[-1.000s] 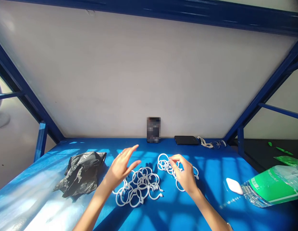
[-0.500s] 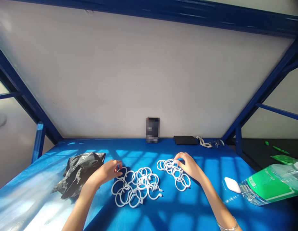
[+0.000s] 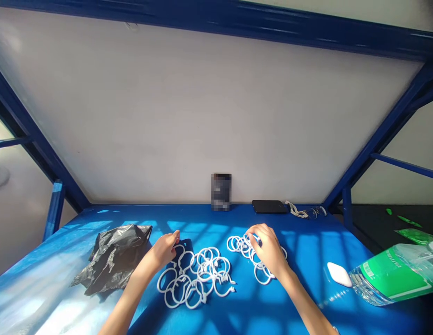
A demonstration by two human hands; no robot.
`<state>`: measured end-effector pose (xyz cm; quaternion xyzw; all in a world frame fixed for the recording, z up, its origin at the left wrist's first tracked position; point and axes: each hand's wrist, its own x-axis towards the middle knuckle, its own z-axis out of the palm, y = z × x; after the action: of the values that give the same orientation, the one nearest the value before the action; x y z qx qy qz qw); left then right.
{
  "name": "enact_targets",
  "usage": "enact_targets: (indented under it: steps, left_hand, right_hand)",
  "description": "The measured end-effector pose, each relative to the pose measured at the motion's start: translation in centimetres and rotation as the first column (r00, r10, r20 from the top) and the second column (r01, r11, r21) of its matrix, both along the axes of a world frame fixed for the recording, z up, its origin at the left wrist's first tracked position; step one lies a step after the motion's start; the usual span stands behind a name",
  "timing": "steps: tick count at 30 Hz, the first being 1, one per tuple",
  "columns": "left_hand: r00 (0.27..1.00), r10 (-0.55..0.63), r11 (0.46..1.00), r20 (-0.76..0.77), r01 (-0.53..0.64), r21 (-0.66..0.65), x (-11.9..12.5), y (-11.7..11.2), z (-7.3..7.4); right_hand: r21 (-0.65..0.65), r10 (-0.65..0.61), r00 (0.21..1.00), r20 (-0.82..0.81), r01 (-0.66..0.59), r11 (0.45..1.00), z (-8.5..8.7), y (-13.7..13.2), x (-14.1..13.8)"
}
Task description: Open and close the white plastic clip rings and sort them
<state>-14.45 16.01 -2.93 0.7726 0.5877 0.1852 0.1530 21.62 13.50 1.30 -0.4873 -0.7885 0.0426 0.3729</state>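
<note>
My left hand (image 3: 164, 251) is closed, its fingertips pinched at the upper left edge of a loose heap of white plastic shower curtain rings (image 3: 193, 294). One ring of that heap lies at its fingers. My right hand (image 3: 267, 246) bends over a smaller cluster of the same rings (image 3: 233, 243), thumb and fingers closed around a ring at the cluster's top. The hand hides part of this cluster, and some rings show beneath and to the right of it. Several rings overlap in both groups, and small knobs show at the ends of some.
A crumpled black plastic bag (image 3: 115, 258) lies left on the blue table (image 3: 237, 311). At the back are a blurred dark box (image 3: 221, 193), a black phone (image 3: 268, 207), a white cable (image 3: 296, 210) and glasses (image 3: 316, 212). Right are a white case (image 3: 338, 274) and a green-labelled bottle (image 3: 391, 274).
My right hand has moved left and further over the small cluster, covering more rings. My left hand has shifted slightly, its fingers now drawn together at the heap's edge.
</note>
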Motion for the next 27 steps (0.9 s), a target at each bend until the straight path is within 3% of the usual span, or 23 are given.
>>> enact_targets:
  steps: [3,6,10,13,16,21,27]
  left_hand:
    - [1.0,0.004,0.997,0.03,-0.006,0.074,-0.2,0.1,0.4]
    - [0.995,0.016,0.983,0.096,-0.034,0.181,0.7,-0.7,2.4]
    - [0.95,-0.062,0.985,0.305,0.01,0.171,5.2,-3.3,4.2]
    - [0.922,-0.042,0.999,0.385,0.026,0.045,9.5,-5.2,3.4]
    - [0.895,-0.026,0.999,0.445,0.031,-0.004,11.9,-6.4,2.1]
    - [0.826,0.027,0.995,0.563,0.03,-0.092,12.0,-6.3,2.1]
    - [0.811,-0.039,0.999,0.584,0.037,0.015,11.7,-6.7,3.1]
  right_hand:
    - [0.053,0.066,0.997,-0.042,-0.064,0.997,0.1,-0.8,-1.4]
    - [0.073,0.125,0.989,-0.076,-0.119,0.99,0.3,-1.7,-2.5]
    - [0.045,0.213,0.976,-0.051,-0.211,0.976,0.5,-3.2,-3.8]
    - [-0.012,0.306,0.952,0.007,-0.306,0.952,0.7,-4.4,-4.6]
    - [-0.042,0.392,0.919,0.043,-0.39,0.92,1.0,-5.2,-5.2]
    - [-0.095,0.446,0.888,0.114,-0.437,0.894,1.5,-5.3,-4.9]
    - [-0.046,0.406,0.913,-0.043,-0.408,0.912,0.9,-4.9,-4.8]
